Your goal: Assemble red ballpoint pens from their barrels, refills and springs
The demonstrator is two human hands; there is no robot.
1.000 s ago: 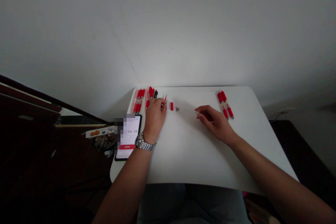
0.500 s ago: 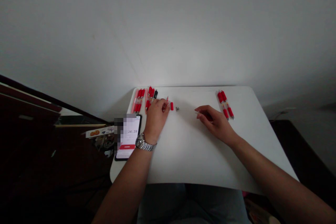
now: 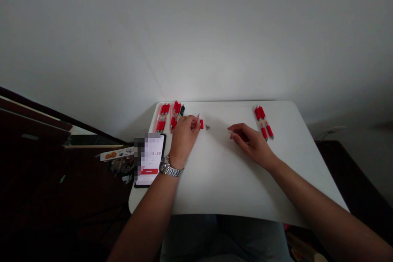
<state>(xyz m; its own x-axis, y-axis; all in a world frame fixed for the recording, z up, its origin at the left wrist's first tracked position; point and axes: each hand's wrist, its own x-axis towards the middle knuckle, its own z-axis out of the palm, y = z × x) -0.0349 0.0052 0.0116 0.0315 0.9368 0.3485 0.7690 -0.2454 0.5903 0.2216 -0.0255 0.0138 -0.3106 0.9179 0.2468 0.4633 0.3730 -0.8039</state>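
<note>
My left hand pinches a thin red pen refill, whose pointed end sticks up past the fingertips. Just right of those fingers a short red rubber grip rests on the white table. Beside it lie small metal pieces, too small to make out clearly. My right hand hovers over the middle of the table, thumb and forefinger closed on a small whitish, clear-looking piece. Most of that piece is hidden by the fingers.
Several red pens and a black-ended pen lie at the back left. Two red-and-clear pens lie at the right. A phone showing a timer sits on the left edge. A wall rises behind the table.
My left hand has shifted slightly right, and the red refill in it has moved right towards the red grip. My right hand stays in place.
</note>
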